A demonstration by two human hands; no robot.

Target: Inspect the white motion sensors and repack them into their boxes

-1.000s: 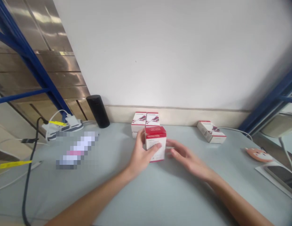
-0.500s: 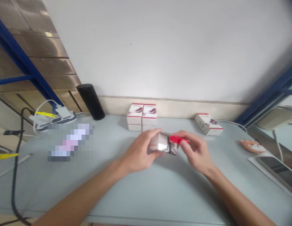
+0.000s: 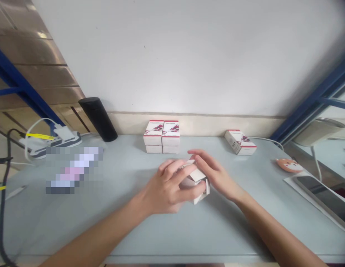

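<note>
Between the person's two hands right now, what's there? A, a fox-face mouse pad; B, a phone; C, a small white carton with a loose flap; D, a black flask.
C: the small white carton, flap sticking out, sits gripped between the left hand and the right hand.

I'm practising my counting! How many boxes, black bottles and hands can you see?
closed red-and-white boxes: 5
open white box: 1
black bottle: 1
left hand and right hand: 2
Total: 9
</note>
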